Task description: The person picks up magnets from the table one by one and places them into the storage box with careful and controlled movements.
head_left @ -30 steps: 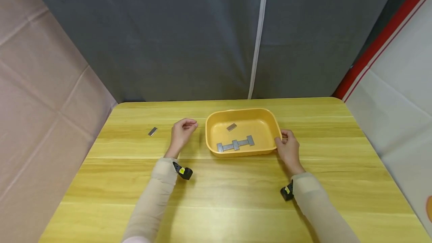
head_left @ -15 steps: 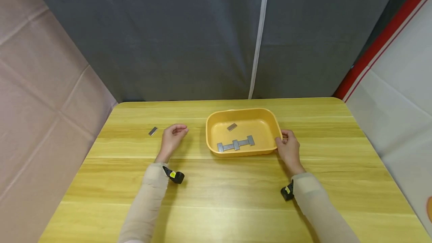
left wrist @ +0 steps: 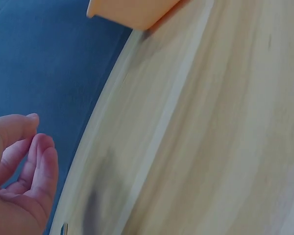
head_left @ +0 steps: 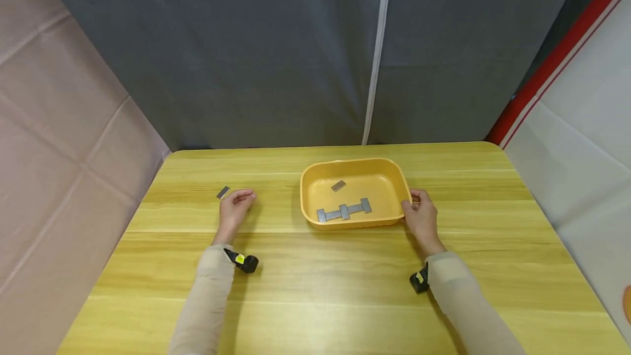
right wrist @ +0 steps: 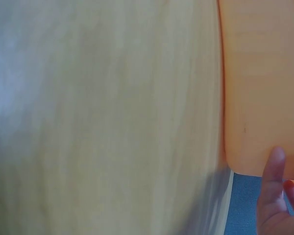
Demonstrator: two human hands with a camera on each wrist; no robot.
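A yellow plastic bin [head_left: 355,223] sits on the table, with several flat grey metal pieces [head_left: 344,211] joined in a row inside it. A separate small metal piece [head_left: 338,185] lies farther back in the bin. My right hand [head_left: 422,218] grips the bin's right side, thumb at the rim; in the right wrist view the thumb [right wrist: 273,171] presses the bin's outer wall [right wrist: 264,88]. Over the table at left, my left hand [head_left: 234,213] hovers with loosely bent fingers and nothing visible between them. Just beyond it lies a small dark metal piece [head_left: 223,192].
The wood-grain table [head_left: 315,300] ends at a grey curtain [head_left: 271,70] behind. A pale cloth wall [head_left: 74,152] stands at left, and a white panel with a red edge [head_left: 581,125] at right.
My left hand has moved left, away from the bin and close to the loose metal piece on the table. The right hand and bin have stayed put.
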